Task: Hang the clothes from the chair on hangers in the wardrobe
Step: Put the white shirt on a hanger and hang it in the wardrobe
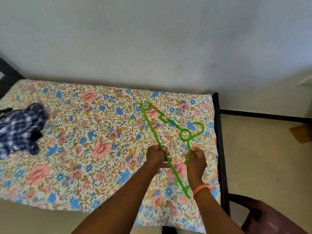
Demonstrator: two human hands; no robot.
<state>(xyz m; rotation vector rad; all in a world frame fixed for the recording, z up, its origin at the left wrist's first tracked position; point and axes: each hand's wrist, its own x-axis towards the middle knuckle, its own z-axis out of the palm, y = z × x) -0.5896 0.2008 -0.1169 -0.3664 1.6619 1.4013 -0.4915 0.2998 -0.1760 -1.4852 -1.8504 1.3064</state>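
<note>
A green plastic hanger is held over the floral bed sheet, its hook pointing right. My left hand grips the hanger's long bottom bar. My right hand, with an orange band at the wrist, pinches the hanger's sloping arm just below the hook ring. A blue and white checked garment lies crumpled on the bed at the far left, well away from both hands. The dark brown chair shows at the lower right corner; no clothes are visible on it. No wardrobe is in view.
The bed's dark frame runs along its right side, beside a pale floor. A white wall stands behind the bed. A brown cardboard piece lies on the floor at the far right.
</note>
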